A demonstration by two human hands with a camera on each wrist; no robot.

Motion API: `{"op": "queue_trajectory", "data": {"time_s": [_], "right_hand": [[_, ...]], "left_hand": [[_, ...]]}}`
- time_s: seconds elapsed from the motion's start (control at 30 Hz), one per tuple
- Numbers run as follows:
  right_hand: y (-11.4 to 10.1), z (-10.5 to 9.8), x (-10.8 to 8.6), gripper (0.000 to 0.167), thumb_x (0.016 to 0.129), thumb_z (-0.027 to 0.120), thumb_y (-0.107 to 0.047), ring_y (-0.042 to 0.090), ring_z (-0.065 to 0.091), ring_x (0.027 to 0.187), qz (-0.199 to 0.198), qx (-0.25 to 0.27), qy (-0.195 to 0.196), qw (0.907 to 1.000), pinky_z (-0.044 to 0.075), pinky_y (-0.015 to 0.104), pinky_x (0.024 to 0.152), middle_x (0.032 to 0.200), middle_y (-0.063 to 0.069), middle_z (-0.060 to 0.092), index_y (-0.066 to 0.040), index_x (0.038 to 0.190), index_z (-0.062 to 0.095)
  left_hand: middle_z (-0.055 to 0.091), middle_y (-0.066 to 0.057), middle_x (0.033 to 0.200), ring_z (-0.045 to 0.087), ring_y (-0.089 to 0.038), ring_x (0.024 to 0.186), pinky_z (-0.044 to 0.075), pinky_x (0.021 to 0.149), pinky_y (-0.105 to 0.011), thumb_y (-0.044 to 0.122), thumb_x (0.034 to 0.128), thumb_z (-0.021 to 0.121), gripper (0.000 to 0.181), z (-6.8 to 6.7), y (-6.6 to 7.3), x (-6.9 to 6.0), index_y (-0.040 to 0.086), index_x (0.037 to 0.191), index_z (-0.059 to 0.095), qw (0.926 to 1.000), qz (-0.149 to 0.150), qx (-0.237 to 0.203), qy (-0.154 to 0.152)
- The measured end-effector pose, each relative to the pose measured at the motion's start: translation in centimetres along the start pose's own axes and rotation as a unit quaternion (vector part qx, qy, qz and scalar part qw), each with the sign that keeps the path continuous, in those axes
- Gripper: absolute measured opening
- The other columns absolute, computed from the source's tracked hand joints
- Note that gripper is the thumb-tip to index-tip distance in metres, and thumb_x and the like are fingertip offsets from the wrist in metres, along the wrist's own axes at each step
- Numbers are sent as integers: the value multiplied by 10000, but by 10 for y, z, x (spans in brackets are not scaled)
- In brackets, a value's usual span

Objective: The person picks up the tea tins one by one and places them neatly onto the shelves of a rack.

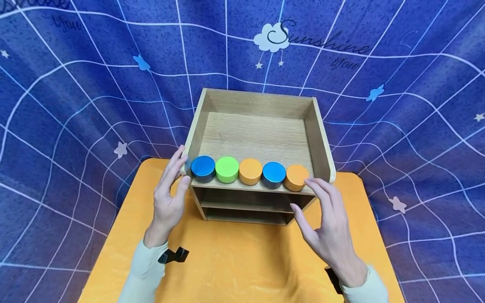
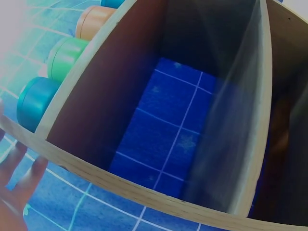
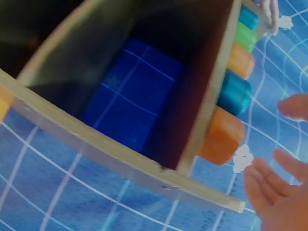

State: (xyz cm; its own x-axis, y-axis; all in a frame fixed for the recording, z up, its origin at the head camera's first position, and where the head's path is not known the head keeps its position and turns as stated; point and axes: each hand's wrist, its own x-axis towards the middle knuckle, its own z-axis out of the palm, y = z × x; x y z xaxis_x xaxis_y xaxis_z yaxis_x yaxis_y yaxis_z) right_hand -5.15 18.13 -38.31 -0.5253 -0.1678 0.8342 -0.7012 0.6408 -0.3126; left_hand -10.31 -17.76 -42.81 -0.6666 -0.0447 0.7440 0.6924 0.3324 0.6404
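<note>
A row of round, flat-topped containers lines the front edge of a wooden shelf unit's top [image 1: 257, 130]. From left to right stand a blue one [image 1: 203, 168], a green one [image 1: 227, 169], an orange one [image 1: 250, 171], a second blue one [image 1: 273, 174] and a second orange one [image 1: 297, 176]. My left hand [image 1: 169, 202] is at the unit's left side panel, fingers extended; whether they touch it I cannot tell. Beside the rightmost orange container is my right hand [image 1: 331, 227], fingers spread and holding nothing. The right wrist view shows a small gap between them.
Below the top, the unit has open compartments divided by a shelf board [image 1: 246, 205]. It stands on a table with a yellow-orange cloth [image 1: 227, 261]. A blue curtain [image 1: 132, 97] with white lines and stars hangs behind and on both sides.
</note>
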Motion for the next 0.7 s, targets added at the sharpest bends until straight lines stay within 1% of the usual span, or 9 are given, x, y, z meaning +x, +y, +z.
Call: {"op": "queue_trajectory", "data": {"time_s": [0.1,0.23,0.37,0.4,0.47,0.53,0.57,0.63,0.7], "right_hand": [[2,3,-8,514,1045,692,-328,453,625,1090,-155,126,171,9997,436,254,1115,1235,298,671,119,1296,661],[7,5,-23,477,1048,690,-296,420,643,1066,-287,318,248,9988,452,240,1096,1196,284,691,129,1263,671],[16,9,-41,457,1052,688,-288,394,649,1037,-230,401,298,9985,456,230,1068,1147,272,700,129,1239,680],[19,10,-46,457,1053,686,-292,389,648,1030,-179,393,301,9986,453,226,1065,1135,271,699,128,1233,683],[25,10,-56,457,1055,685,-300,385,645,1008,-107,363,320,9988,453,220,1054,1106,271,698,129,1215,687],[33,11,-67,457,1058,682,-306,382,642,992,-43,332,349,9988,452,212,1051,1081,272,696,131,1192,690],[37,11,-72,457,1059,680,-307,383,641,990,-11,306,362,9989,452,210,1053,1076,272,697,132,1185,690],[48,11,-84,457,1057,681,-305,391,641,988,47,228,372,9990,452,210,1062,1074,271,701,135,1178,688],[61,11,-96,465,1054,683,-314,403,640,991,128,93,356,9992,443,209,1077,1082,267,705,133,1184,688]], "left_hand": [[496,-213,1620,512,-275,1485,496,1127,-263,-201,949,597,543,-4,2,-7,-79,1479,579,9999,-89,18,46],[566,-184,1560,568,-224,1425,518,1116,-287,-237,927,610,648,-10,-2,-21,-36,1538,537,9994,-318,39,106],[608,-151,1516,612,-194,1363,523,1110,-290,-233,923,625,690,-15,-8,-38,3,1563,524,9983,-556,186,71],[604,-143,1526,613,-191,1362,516,1115,-279,-221,930,630,688,-17,-9,-43,18,1566,527,9977,-631,252,21],[601,-140,1534,608,-174,1358,500,1125,-262,-193,931,653,676,-19,-13,-54,30,1559,544,9967,-687,432,-63],[596,-137,1545,578,-179,1394,446,1181,-273,-130,949,679,641,-21,-17,-65,46,1554,558,9953,-678,666,-181],[592,-133,1553,559,-186,1416,389,1231,-300,-77,971,685,614,-22,-20,-70,59,1556,560,9940,-668,828,-256],[592,-128,1556,531,-206,1446,272,1302,-415,17,994,695,569,-25,-28,-80,60,1548,571,9911,-584,1145,-334],[574,-109,1580,489,-238,1492,191,1325,-482,109,1025,690,546,-31,-36,-89,80,1556,568,9871,-623,1408,-435]]}}
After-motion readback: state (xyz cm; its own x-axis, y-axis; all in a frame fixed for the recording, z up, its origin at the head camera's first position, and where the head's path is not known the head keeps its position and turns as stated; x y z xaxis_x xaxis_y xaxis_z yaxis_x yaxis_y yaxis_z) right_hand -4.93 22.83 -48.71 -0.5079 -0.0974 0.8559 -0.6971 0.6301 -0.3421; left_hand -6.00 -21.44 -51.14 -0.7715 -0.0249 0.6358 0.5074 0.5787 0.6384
